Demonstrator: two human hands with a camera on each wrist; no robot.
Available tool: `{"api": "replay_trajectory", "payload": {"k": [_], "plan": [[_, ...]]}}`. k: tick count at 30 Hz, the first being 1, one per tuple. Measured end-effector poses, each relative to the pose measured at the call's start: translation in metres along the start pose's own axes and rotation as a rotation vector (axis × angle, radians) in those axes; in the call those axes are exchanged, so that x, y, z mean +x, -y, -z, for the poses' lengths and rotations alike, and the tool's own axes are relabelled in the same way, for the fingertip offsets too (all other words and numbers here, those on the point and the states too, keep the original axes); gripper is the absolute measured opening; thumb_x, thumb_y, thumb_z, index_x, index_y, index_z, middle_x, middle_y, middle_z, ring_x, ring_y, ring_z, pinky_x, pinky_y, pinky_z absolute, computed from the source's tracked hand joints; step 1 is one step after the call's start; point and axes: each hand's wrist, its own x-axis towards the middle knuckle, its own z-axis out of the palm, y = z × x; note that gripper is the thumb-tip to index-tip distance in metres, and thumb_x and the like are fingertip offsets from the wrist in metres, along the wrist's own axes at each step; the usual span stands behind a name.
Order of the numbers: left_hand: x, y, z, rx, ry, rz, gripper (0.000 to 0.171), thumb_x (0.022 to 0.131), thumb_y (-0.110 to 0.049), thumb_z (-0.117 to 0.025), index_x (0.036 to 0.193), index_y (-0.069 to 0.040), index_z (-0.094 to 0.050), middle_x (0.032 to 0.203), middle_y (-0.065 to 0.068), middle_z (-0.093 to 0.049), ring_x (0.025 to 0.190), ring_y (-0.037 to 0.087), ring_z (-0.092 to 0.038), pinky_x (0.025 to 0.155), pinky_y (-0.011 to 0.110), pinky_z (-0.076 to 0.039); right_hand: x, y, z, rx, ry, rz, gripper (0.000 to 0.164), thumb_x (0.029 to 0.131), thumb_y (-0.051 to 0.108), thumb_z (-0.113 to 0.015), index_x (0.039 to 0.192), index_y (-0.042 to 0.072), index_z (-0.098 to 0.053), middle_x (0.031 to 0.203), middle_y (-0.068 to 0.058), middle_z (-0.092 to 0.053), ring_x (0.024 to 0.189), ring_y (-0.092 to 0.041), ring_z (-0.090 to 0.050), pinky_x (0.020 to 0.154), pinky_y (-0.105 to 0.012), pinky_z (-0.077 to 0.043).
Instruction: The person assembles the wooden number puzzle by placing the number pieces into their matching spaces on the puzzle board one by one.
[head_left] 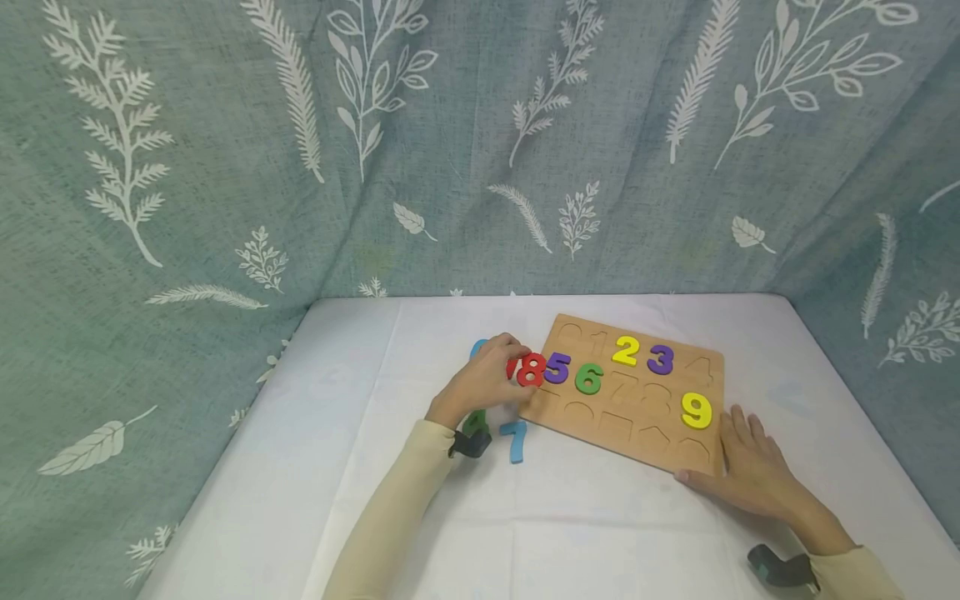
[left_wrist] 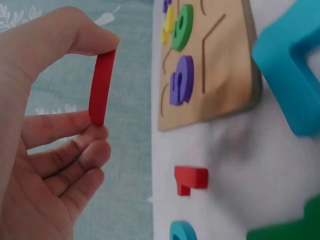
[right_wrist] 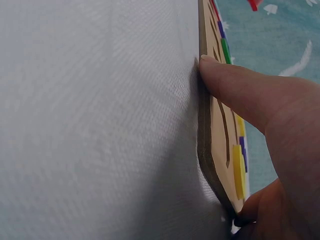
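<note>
Left hand (head_left: 480,379) pinches red 8 (head_left: 532,370), raised at the wooden board's (head_left: 630,404) 9 o'clock side | right hand (head_left: 753,471), fingers extended, touches board's 4 o'clock corner | blue 7 (head_left: 516,442) lies on white cloth (head_left: 600,525), board's 8 o'clock

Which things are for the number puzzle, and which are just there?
For the puzzle:
- board
- on the board: 2, 3, 5, 6, 9
- being held: 8
- off the board: 7, red piece, green piece, blue piece

Just there:
- leafy curtain
- white cloth
- wrist cameras
</note>
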Motion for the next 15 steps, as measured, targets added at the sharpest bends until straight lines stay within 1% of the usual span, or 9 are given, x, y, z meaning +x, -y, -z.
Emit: {"api": "replay_trajectory", "payload": {"k": [3, 8, 12, 15], "plan": [[0.005, -0.005, -0.001, 0.016, -0.004, -0.030, 0.053, 0.081, -0.032, -0.079, 0.128, -0.007, -0.070, 0.119, 0.004, -0.060, 0.112, 0.031, -0.059, 0.091, 0.039, -0.055, 0.000, 0.000, 0.001, 0.003, -0.008, 0.010, 0.129, 0.083, 0.066, -0.071, 0.154, -0.022, -0.011, 0.158, -0.049, -0.005, 0.146, -0.070, -0.002, 0.115, -0.081, -0.006], [0.013, -0.015, -0.002, -0.003, 0.002, -0.061, 0.054, 0.082, -0.033, -0.078, 0.128, -0.006, -0.070, 0.121, 0.005, -0.060, 0.116, 0.033, -0.059, 0.097, 0.041, -0.054, 0.000, 0.000, 0.000, 0.012, -0.008, 0.008, 0.129, 0.083, 0.065, -0.072, 0.154, -0.022, -0.010, 0.158, -0.049, -0.005, 0.146, -0.070, -0.002, 0.115, -0.080, -0.005], [0.019, -0.022, -0.004, -0.018, 0.014, -0.063, 0.060, 0.083, -0.037, -0.078, 0.132, -0.004, -0.067, 0.123, 0.005, -0.059, 0.120, 0.032, -0.058, 0.098, 0.040, -0.054, 0.000, 0.000, -0.001, 0.007, -0.011, 0.006, 0.129, 0.083, 0.066, -0.072, 0.155, -0.021, -0.010, 0.159, -0.049, -0.005, 0.146, -0.070, -0.002, 0.115, -0.080, -0.006], [0.023, -0.028, -0.005, -0.021, 0.022, -0.064, 0.061, 0.083, -0.037, -0.078, 0.134, -0.004, -0.066, 0.124, 0.004, -0.059, 0.122, 0.031, -0.057, 0.099, 0.038, -0.054, 0.000, -0.001, -0.001, 0.001, -0.015, 0.008, 0.128, 0.083, 0.066, -0.072, 0.155, -0.021, -0.011, 0.159, -0.049, -0.005, 0.146, -0.070, -0.002, 0.115, -0.080, -0.006]]}}
